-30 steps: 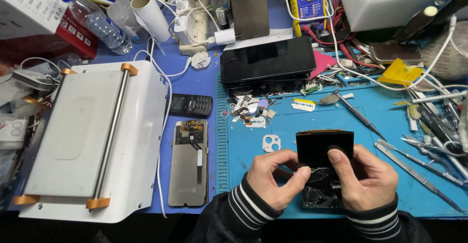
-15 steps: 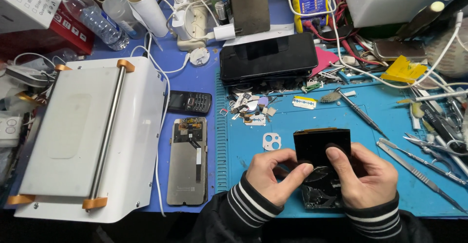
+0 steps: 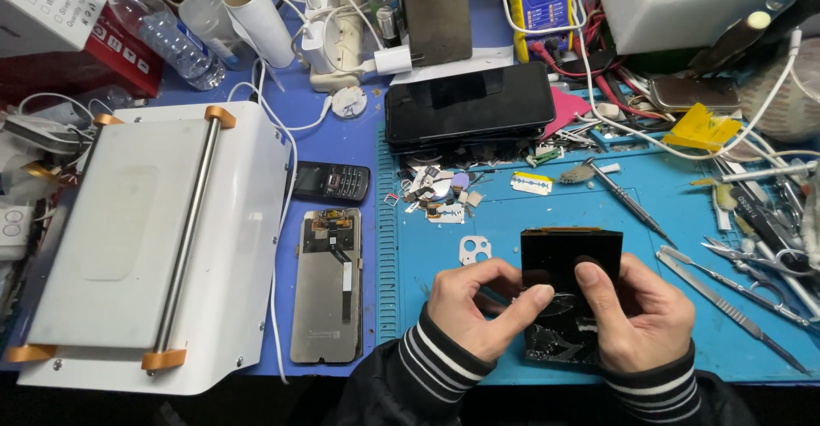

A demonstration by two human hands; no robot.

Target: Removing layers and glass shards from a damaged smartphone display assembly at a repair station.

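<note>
Both of my hands grip a black phone screen [image 3: 571, 259] with cracked glass at its lower end, held just above the blue work mat [image 3: 658, 238]. My right hand [image 3: 641, 315] clasps its right side, thumb pressed on the dark glass. My left hand [image 3: 478, 306] pinches the left edge near the broken part, thumb and forefinger closed together. A small white camera-frame piece [image 3: 472, 249] lies on the mat just left of the screen. Whether my left hand also holds a thin tool I cannot tell.
A bare display panel [image 3: 327, 285] lies face down left of the mat, beside a white separator machine [image 3: 154, 238]. A small keypad phone [image 3: 329, 182], a stack of dark phones [image 3: 468, 105], loose screws and parts [image 3: 436, 191], tweezers and scalpels [image 3: 735, 285], a screwdriver [image 3: 628, 199].
My hands and the cracked screen have stayed in nearly the same place; the fingers have shifted only slightly on its edges.
</note>
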